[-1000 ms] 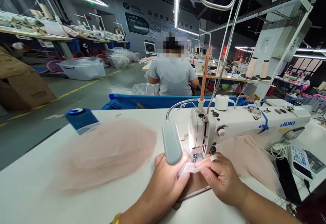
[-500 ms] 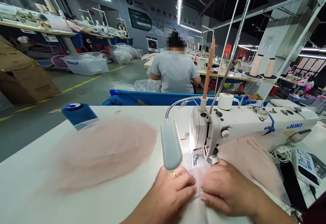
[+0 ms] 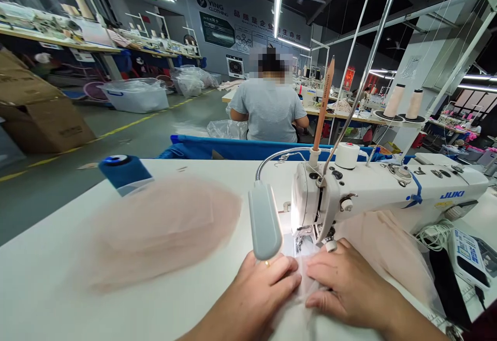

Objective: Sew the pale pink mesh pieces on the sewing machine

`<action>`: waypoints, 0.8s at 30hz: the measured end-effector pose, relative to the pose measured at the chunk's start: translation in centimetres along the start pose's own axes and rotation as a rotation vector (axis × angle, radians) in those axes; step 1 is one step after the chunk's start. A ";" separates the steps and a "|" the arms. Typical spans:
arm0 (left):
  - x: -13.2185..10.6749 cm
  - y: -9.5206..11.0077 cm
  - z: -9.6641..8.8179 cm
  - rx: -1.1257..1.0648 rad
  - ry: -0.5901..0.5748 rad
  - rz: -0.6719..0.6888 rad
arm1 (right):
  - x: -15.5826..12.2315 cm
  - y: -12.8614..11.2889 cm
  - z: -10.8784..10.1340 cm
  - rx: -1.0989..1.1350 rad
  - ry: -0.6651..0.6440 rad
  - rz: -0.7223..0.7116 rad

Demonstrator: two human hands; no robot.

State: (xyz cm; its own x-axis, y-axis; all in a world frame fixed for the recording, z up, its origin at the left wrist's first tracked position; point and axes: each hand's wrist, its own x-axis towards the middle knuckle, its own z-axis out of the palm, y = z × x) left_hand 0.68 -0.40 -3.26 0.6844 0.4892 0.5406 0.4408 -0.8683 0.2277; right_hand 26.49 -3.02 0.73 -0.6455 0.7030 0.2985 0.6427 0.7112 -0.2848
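With left hand (image 3: 267, 283) curled and right hand (image 3: 345, 285) half-spread on sheer pale fabric (image 3: 304, 277) at the presser foot (image 3: 300, 243) of the JUKI sewing machine (image 3: 392, 192), impossible to tell whether pinching or pressing, probably steadying 2 sides flat beneath a gooseneck lamp (image 3: 265, 222) angled close for light.

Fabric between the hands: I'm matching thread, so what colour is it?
The fabric looks sheer and pale pinkish white, seen best in the head view.

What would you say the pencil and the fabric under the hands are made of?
Pencil: likely wood, smooth, from its brown shaft and tapered tip. Fabric: probably thin synthetic mesh, soft and matte, as it looks pale and translucent; exact fibre unclear.
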 end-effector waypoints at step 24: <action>0.3 -0.9 -1.1 -0.007 -0.063 -0.062 | 0.3 0.4 1.0 -0.046 0.015 0.071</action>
State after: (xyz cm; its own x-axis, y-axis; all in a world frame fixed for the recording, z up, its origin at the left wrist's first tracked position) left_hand -0.17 0.44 -2.40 0.6909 0.5463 0.4735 0.4798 -0.8364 0.2649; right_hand 26.16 -2.51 -0.19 -0.5915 0.7512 0.2928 0.7054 0.6581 -0.2634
